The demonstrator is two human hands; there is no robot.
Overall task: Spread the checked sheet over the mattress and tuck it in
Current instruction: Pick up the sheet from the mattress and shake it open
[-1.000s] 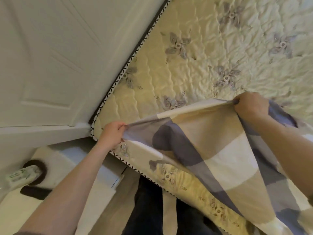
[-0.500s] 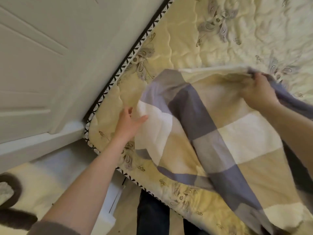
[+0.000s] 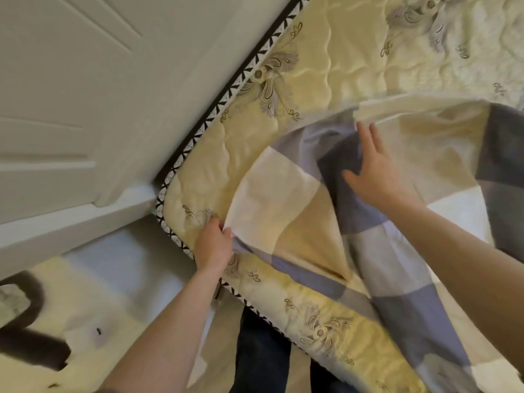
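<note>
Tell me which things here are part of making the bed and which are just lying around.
Part of the job:
checked sheet, partly spread
mattress, near corner bare
left hand, pinching the sheet's edge
right hand, flat on the sheet

Just there:
white panelled door
patterned rug on the floor

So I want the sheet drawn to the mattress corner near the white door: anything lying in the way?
Nothing visible: only bare mattress lies between the checked sheet, pinched by the left hand, and that corner.
</note>
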